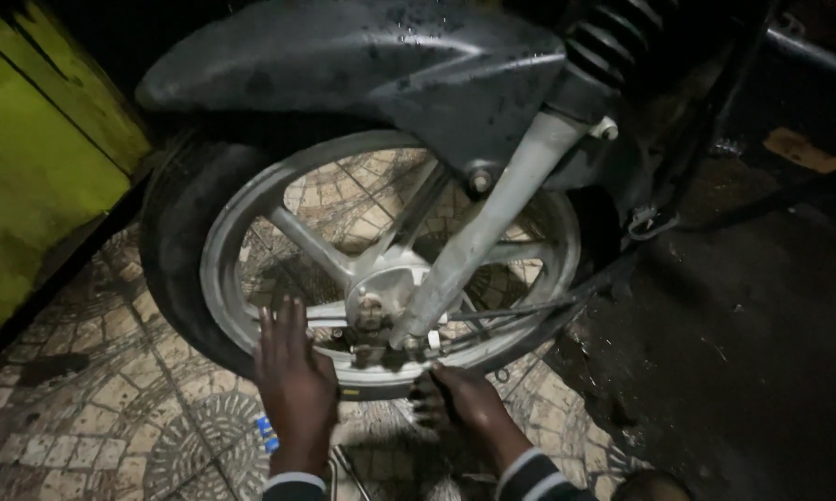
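Note:
A motorcycle front wheel [242,232] with a silver spoked rim and black tyre fills the middle of the view. A dark mudguard [362,65] arches over it and a silver fork leg [492,213] runs down to the hub [376,301]. My left hand [293,380] lies flat, fingers spread, on the lower rim just left of the hub. My right hand [459,399] is curled below the hub by the bottom of the fork leg; what it grips is too dark to tell.
Patterned tile floor [93,399] lies under the wheel. A yellow-green wall [28,167] stands at the left. A small blue object [267,433] and a thin metal tool [348,468] lie near my wrists. Dark wet ground [733,353] spreads to the right.

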